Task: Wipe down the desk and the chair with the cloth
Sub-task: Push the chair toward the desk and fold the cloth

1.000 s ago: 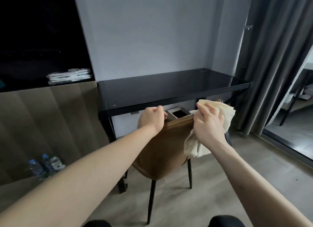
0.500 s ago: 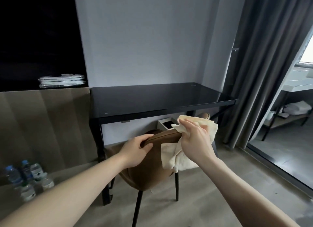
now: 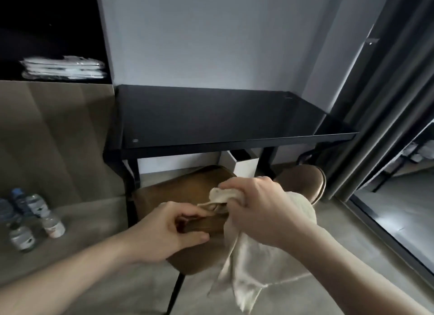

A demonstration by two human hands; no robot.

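The top edge of the brown chair backrest is gripped by the left hand, whose fingers are curled over the rim with the thumb below. The cream cloth is bunched in the right hand, closed around its upper part and pressed against the same rim, while the rest hangs loose down the back of the chair. The cloth is judged light, soft and limp, best kept bunched in the palm so that a pad is offered to the chair; the chair looks smooth and stiff, light enough to shift, so it is steadied at the backrest. The black glass desk surface stands just beyond, glossy and probably quick to show streaks. One cloth, one desk and two brown chairs are seen, the second chair partly hidden at the right. About five water bottles stand on the floor at the left.
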